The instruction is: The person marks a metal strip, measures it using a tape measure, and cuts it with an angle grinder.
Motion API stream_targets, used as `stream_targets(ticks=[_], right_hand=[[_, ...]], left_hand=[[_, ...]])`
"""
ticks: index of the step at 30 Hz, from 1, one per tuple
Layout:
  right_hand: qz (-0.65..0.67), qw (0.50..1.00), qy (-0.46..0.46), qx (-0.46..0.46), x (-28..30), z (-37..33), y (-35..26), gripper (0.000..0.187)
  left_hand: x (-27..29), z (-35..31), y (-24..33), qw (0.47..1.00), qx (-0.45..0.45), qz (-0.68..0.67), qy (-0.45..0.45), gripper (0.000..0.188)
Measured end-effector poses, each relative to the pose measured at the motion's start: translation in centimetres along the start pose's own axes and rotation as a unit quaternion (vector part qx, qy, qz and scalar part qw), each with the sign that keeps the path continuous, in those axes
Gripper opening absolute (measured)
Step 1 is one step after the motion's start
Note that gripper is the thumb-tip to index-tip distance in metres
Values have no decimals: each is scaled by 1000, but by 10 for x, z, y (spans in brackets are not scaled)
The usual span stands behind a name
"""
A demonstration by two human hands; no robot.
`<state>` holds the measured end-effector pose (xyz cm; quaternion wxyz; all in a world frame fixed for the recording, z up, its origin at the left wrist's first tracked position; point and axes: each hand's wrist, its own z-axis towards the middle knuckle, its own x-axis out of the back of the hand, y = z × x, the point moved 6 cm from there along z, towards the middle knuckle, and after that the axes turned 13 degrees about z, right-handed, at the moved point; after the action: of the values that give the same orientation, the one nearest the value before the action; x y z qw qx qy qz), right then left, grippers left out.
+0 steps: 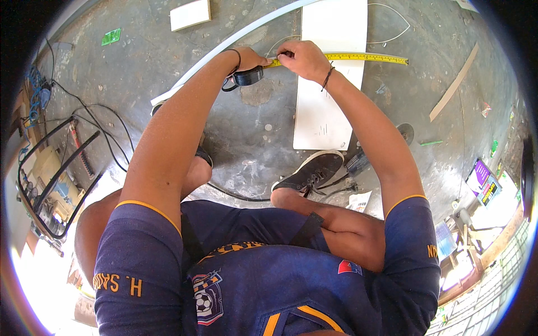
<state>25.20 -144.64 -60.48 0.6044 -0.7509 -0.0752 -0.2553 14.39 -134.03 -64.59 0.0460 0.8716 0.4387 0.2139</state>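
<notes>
My left hand (250, 57) is closed on the yellow blade of a tape measure (364, 57), close to its dark case (249, 76). The blade runs out to the right, across a long white board (323, 106) on the floor, and ends past the board's right edge. Beside the left hand, my right hand (306, 60) is closed, its fingers pinched round a small dark thing (286, 54) at the blade; its kind is too hidden to tell. Under the left wrist passes a long pale strip (241, 40), which looks curved here. Short dark marks show on the board's near part.
A power tool with a disc (404, 133) lies beside my right shoe (314, 169), its cord along the floor. Left stands a black tubular frame (51, 185) with cables. A white block (190, 15), a green piece (111, 37) and a thin tan strip (455, 82) lie about.
</notes>
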Motion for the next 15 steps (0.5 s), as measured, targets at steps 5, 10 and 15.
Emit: stream_targets(ticks=[5,10,15], right_hand=[[-16,1000,2,14,0,0,-1,21],[-8,1000,2,10,0,1,-1,21],[-8,1000,6,6,-1,1,0,21]], left_hand=[[2,-3,1,1000,6,11,2,57],[-2,2,-2,998,19,59,-22,60],[-4,6,-2,997,17,68,-20,58]])
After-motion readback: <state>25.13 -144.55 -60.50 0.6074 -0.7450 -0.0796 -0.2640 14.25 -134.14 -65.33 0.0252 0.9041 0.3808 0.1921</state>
